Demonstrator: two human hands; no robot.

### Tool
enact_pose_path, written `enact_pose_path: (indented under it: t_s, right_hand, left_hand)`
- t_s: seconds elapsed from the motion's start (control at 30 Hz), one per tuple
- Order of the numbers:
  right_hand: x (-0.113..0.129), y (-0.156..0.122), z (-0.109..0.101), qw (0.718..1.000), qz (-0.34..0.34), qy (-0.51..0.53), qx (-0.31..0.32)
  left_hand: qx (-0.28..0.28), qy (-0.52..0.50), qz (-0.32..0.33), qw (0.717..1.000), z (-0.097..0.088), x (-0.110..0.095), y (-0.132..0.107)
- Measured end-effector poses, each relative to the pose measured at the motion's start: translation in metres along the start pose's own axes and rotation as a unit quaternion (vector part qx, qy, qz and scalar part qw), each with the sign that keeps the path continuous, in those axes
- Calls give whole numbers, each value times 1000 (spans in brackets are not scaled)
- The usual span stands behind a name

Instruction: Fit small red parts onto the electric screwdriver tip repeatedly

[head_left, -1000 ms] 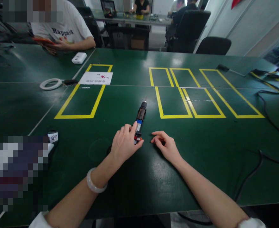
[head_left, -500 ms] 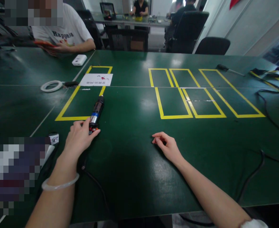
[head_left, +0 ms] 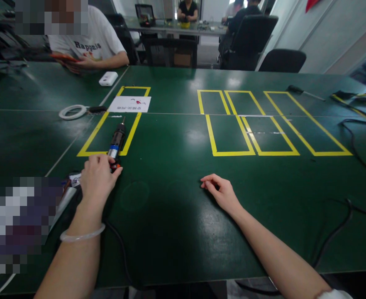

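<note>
Electric screwdriver (head_left: 117,140) in the head view, the only one there is: it lies ahead of the person's left hand (head_left: 98,176) and well to the left of the right hand (head_left: 222,193), so the left is plainly the nearer. Its long axis runs away from the person and leans a little to the right, roughly along the long sides of the leftmost yellow tape frame (head_left: 91,137), with the thin bit pointing away and the rear end in the left hand. The body shows over the near half of that frame, its rear across the near strip of tape, and the tip stops short of the white card (head_left: 127,104) laid across the frame. Whether the tool rests on the green surface (head_left: 170,199) or is held just above it, I cannot tell. Of the two hands, the left is closed around the tool's rear, thumb along its right side; the right is half open near the surface, fingers loosely curled, with nothing seen in it. A black cable (head_left: 123,249) runs along the surface just right of the left forearm.
</note>
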State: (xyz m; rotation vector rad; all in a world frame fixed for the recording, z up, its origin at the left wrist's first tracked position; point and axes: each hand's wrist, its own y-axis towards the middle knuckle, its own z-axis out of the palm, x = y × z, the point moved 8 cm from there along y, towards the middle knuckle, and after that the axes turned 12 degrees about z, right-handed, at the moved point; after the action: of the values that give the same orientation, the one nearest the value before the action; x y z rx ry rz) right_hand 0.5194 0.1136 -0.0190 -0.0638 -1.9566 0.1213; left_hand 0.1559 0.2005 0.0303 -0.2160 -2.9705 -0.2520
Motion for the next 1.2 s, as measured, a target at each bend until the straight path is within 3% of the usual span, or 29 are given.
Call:
enact_pose_path:
  t_s: [0.27, 0.37, 0.43, 0.5, 0.6, 0.67, 0.77, 0.87, 1.03, 1.2]
  right_hand:
    - [-1, -1, 1, 1000, -5, -4, -1]
    - [-1, 0, 1, 1000, -5, -3, 1]
    - [-1, 0, 2, 1000, -4, -3, 3]
    - [-1, 0, 3, 1000, -5, 1, 8]
    - [-1, -1, 7, 999, -8, 21, 27]
    - [0, -2, 9, 998, -8, 42, 43]
    - [2, -4, 13, 994, -9, 88, 70]
    - [6, -6, 17, 988, -18, 118, 93]
    - [4, -4, 24, 986, 7, 125, 108]
    - [-3, -1, 27, 979, 48, 157, 119]
  left_hand:
    - [-27, -24, -26, 999, -1, 2, -3]
    - [-74, -61, -45, 994, -12, 0, -5]
    - [-118, -161, -28, 980, -20, -12, -4]
    - [-107, -344, 11, 933, -20, -39, -1]
    - [45, -586, 79, 805, -7, -109, -5]
    - [142, -649, 107, 740, -2, -155, -15]
    - [207, -703, 118, 670, 2, -199, -28]
    - [225, -723, 127, 641, 7, -216, -35]
    - [224, -738, 130, 624, 14, -219, -40]
    - [181, -752, 122, 623, 9, -219, -40]
